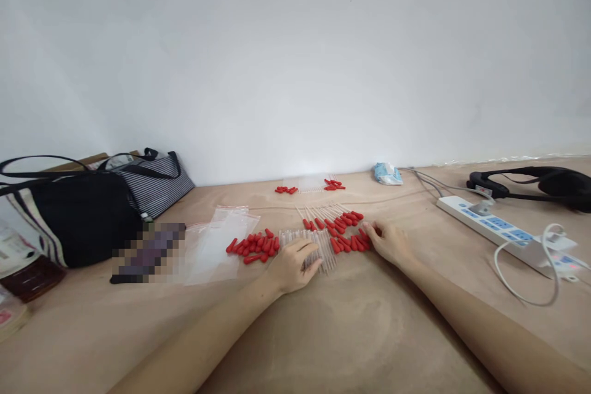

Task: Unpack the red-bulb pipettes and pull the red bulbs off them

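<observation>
My left hand [295, 263] rests with slightly bent fingers on a bundle of thin clear tubes [329, 252], its thumb apart from the fingers. Part of the bundle is hidden under it. Left of that hand lies a heap of red rubber bulbs [253, 245]. My right hand [391, 242] is on the table at the right end of another group of red bulbs [344, 242]. Its fingertips touch or nearly touch the outermost bulb, and a small gap shows between thumb and fingers. Just behind, several thin tubes [323, 213] fan out beside more red bulbs [352, 217].
Clear zip bags [224, 240] lie at left, near a blurred dark item [152, 252] and bags [92, 215]. By the wall are another bagged set of tubes [314, 183] and a blue-white packet [388, 173]. A power strip [496, 228], cables and black headset [545, 184] occupy the right.
</observation>
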### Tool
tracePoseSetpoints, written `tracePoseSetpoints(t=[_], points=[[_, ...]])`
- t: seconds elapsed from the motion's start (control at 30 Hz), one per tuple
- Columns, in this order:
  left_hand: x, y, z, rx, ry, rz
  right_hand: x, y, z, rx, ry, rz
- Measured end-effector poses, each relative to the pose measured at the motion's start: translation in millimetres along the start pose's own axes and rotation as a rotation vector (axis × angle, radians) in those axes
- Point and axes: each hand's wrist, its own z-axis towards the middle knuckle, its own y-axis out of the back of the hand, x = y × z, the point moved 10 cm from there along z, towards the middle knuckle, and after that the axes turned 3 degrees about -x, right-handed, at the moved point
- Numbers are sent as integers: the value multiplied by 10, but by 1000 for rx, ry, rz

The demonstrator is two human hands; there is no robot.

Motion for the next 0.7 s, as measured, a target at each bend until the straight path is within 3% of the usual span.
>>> tracePoseSetpoints(t=[0.13, 0.33, 0.5, 0.6, 0.7], points=[[-2, 10, -52, 46, 16, -17, 0, 75, 22, -59, -47, -64], [101, 199, -221, -17, 89, 77, 320, 18, 176, -119, 193, -46], [144, 303, -325, -52, 104, 103, 453, -93, 259, -149, 248, -118], [152, 311, -320, -65, 94, 117, 475, -41, 222, -198, 262, -99], [122, 353, -298, -114, 55, 182, 594, 33, 54, -194, 364, -6]])
